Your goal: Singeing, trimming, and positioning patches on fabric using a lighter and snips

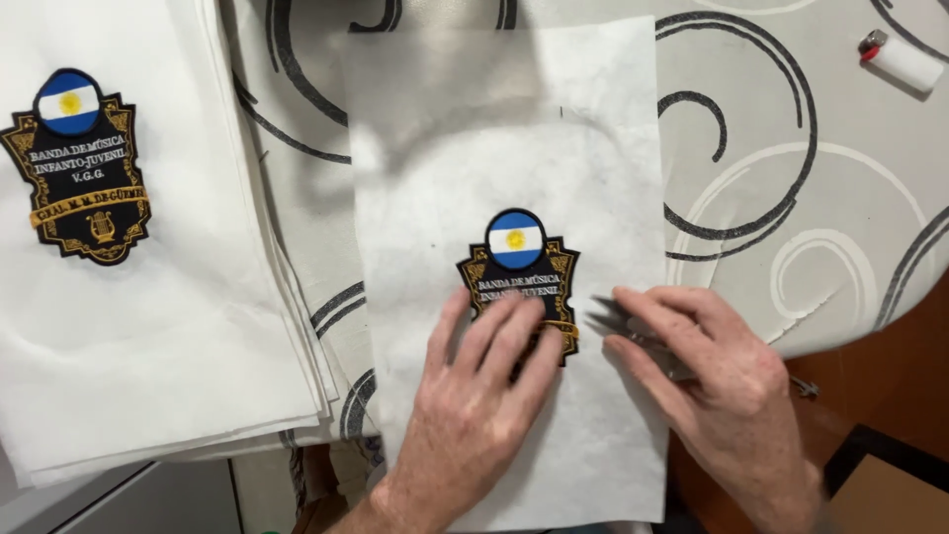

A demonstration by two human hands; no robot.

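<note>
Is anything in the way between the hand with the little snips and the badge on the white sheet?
Nothing visible. The right hand holds the small metal snips with their tips just beside the embroidered badge, only bare white sheet between them. The left hand lies flat on the badge's lower part, not in that gap.

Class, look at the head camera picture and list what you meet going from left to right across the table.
Stack of white fabric sheets with an embroidered badge → left hand pressing a second badge on a white sheet → right hand holding small metal snips → white lighter.
</note>
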